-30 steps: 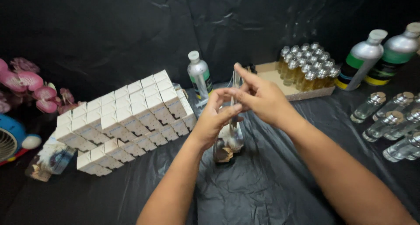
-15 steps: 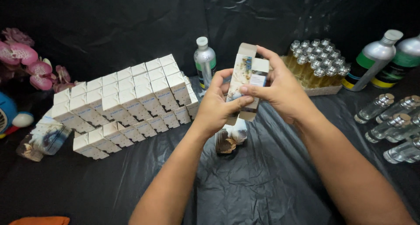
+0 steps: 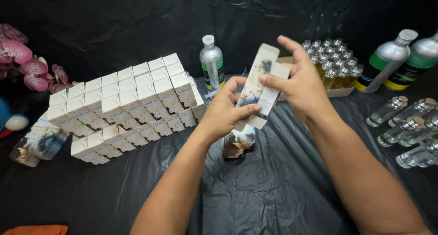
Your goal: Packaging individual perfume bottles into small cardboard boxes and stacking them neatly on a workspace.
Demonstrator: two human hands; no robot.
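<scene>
Slim printed cardboard carton (image 3: pixel 258 86) held mid-air between both hands, long axis near upright, top flap open. Lower end gripped by left hand (image 3: pixel 226 110); upper end pinched by right hand (image 3: pixel 301 86).

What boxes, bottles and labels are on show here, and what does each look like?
Carton: held in both hands, the left hand low and the right hand high; slim, pale, flower print, end flaps open.
Box stack: left, small white cartons in stepped rows.
Silver bottle: behind the carton, green label band.
Two big silver bottles: far right, green, yellow and black labels.
Small capped bottles: in a tray, amber contents.
Clear bottles: right edge, lying down, no labels.
</scene>
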